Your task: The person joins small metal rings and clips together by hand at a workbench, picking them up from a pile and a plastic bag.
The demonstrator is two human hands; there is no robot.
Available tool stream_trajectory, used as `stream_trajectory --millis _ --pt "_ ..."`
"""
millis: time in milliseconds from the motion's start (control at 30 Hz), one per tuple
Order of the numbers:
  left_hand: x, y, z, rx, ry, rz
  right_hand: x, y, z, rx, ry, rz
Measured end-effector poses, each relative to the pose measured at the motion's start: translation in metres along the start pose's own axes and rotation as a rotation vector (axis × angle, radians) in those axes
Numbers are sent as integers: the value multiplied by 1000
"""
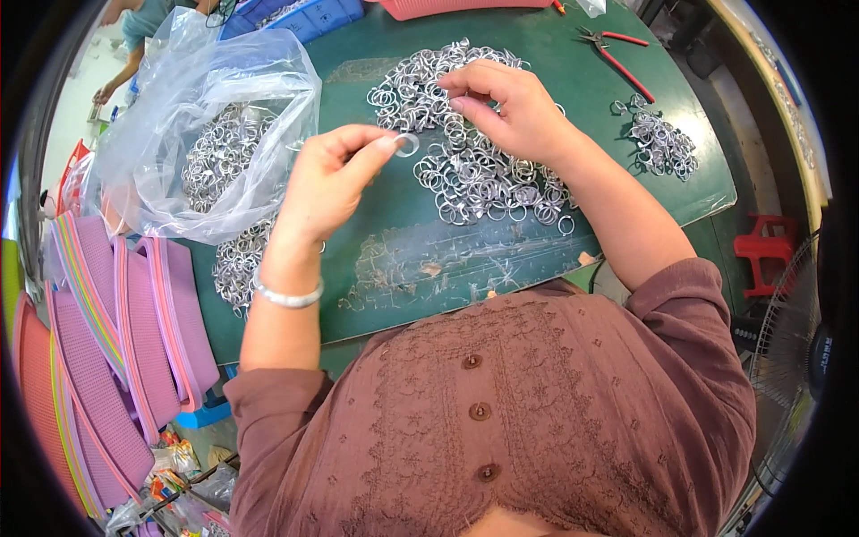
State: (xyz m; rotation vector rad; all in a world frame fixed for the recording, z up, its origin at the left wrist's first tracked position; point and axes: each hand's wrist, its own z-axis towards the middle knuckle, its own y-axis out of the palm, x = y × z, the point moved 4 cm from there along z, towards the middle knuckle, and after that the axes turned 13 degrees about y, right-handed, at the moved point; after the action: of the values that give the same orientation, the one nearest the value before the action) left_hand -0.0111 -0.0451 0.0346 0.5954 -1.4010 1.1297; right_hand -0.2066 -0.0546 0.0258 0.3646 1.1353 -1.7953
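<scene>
A single silver metal ring (407, 145) is pinched between the thumb and forefinger of my left hand (335, 170), held above the green table. My right hand (506, 107) hovers over the large pile of silver rings (479, 183), with thumb and fingertips drawn close together. Whatever they may grip is too small to make out against the pile. Left of my left hand, a clear plastic bag (295, 89) stands open with more silver rings (224, 148) inside. Another heap of rings (242, 264) lies by the bag, partly behind my left forearm.
Red-handled pliers (622, 67) lie at the far right, near a smaller ring heap (662, 148). Blue (304, 22) and pink (465, 7) baskets line the back edge. Purple baskets (152, 313) stack at left. A red stool (765, 255) and a fan (787, 331) stand right; another person's hand (105, 92) shows far left.
</scene>
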Motion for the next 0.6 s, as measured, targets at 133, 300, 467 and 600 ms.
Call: stream_trajectory --millis 133,300,467,600 --pt "-1 -42 -29 1 241 624 2 2 -2 -29 -42 -65" --pt "7 -71 -67 36 -40 942 0 12 -2 -166 -69 -155" --pt "15 -80 -67 157 -91 716 -9 25 -9 -347 -127 -245" --pt "32 -92 -37 295 174 664 -12 31 -14 -390 -156 -371"
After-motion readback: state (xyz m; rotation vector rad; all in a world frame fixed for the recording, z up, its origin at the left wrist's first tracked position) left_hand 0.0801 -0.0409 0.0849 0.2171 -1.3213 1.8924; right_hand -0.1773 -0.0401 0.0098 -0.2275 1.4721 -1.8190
